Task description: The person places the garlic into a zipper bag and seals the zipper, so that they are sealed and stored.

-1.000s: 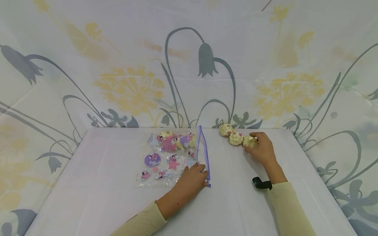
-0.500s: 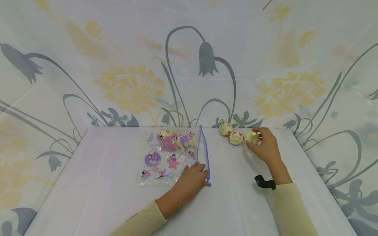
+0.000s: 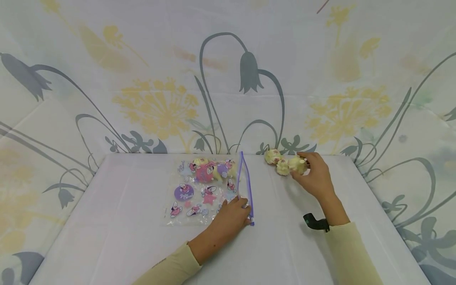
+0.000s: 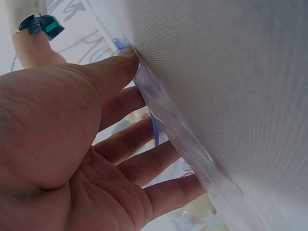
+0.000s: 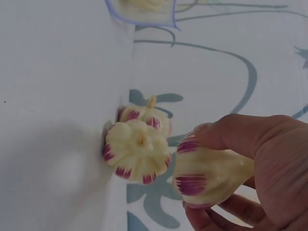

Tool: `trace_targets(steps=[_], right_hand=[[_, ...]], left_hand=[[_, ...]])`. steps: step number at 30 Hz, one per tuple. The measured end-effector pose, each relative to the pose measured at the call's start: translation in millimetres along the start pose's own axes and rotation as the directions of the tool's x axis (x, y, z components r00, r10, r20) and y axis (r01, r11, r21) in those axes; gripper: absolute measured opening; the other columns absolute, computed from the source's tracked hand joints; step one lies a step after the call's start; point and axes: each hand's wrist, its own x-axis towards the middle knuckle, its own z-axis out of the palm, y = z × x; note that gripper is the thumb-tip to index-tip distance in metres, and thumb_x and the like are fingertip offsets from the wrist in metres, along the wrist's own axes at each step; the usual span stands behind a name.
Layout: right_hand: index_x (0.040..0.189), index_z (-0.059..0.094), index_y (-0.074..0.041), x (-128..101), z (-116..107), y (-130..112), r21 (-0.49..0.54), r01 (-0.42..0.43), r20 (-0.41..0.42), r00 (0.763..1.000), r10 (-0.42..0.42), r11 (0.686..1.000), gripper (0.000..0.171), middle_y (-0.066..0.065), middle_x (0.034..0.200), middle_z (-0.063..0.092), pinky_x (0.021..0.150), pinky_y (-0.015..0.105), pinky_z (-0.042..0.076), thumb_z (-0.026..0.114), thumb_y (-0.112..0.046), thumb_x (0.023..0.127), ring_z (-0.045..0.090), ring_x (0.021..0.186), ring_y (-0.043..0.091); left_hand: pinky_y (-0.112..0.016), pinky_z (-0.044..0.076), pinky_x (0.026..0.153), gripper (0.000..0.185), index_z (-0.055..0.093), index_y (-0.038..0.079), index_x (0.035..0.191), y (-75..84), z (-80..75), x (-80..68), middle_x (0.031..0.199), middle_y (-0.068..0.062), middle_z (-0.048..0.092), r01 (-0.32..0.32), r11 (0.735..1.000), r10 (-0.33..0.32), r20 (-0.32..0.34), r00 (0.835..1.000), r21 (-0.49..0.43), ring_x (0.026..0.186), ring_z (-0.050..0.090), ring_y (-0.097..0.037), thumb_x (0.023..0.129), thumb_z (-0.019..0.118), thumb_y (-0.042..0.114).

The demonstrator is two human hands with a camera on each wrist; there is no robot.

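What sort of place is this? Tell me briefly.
Probably a staged recording booth, not a kitchen: a white table walled by floral cloth, with only a zip bag and garlic bulbs laid out.

I can't read any text from here. The clear plastic zip bag with pink and purple cartoon stickers [image 3: 204, 190] carries a purple round badge [image 3: 183, 192] with pale script on it (too small and blurred for me to make out any letters).
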Motion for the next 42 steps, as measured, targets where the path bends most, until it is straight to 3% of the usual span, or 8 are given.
trace_targets(steps=[10,19,28,42], right_hand=[[0.136,0.061,0.008,0,9,-12,0.018,0.012,0.026,1.000,-0.013,1.000,0.061,0.027,0.128,0.058,0.091,0.056,0.055,0.086,-0.002,0.082,0.062,0.111,0.043],[0.132,0.064,0.005,-3,23,-23,0.025,0.054,0.039,0.998,-0.055,0.998,0.058,0.023,0.120,0.058,0.084,0.048,0.049,0.087,-0.006,0.080,0.059,0.105,0.036],[0.134,0.063,0.003,-7,40,-29,0.056,0.049,0.090,0.994,-0.054,0.997,0.061,0.023,0.124,0.057,0.092,0.053,0.050,0.088,-0.005,0.079,0.059,0.109,0.037],[0.131,0.062,-0.001,-10,66,-43,0.080,0.067,0.156,0.985,-0.079,0.995,0.061,0.019,0.127,0.059,0.089,0.048,0.049,0.091,-0.009,0.079,0.057,0.105,0.032]], left_hand=[[-0.057,0.055,0.105,0.038,0.074,0.016,0.134,0.3,-0.9,0.3,0.144,-0.005,0.064,0.005,1.000,-0.005,0.005,1.000,-0.008,0.140,0.059,-0.031,0.102,0.072,0.036],[-0.057,0.055,0.105,0.038,0.074,0.016,0.134,0.7,-2.3,-0.5,0.143,-0.005,0.065,0.006,1.000,-0.006,0.008,1.000,-0.007,0.140,0.059,-0.031,0.102,0.072,0.037],[-0.057,0.055,0.104,0.039,0.074,0.017,0.133,1.5,-2.9,0.4,0.143,-0.005,0.065,0.010,1.000,-0.010,0.014,1.000,0.010,0.139,0.059,-0.030,0.101,0.072,0.039],[-0.058,0.057,0.102,0.038,0.075,0.017,0.131,0.4,-0.1,1.7,0.141,-0.005,0.065,-0.001,1.000,0.001,-0.005,1.000,0.031,0.137,0.061,-0.031,0.101,0.072,0.039]])
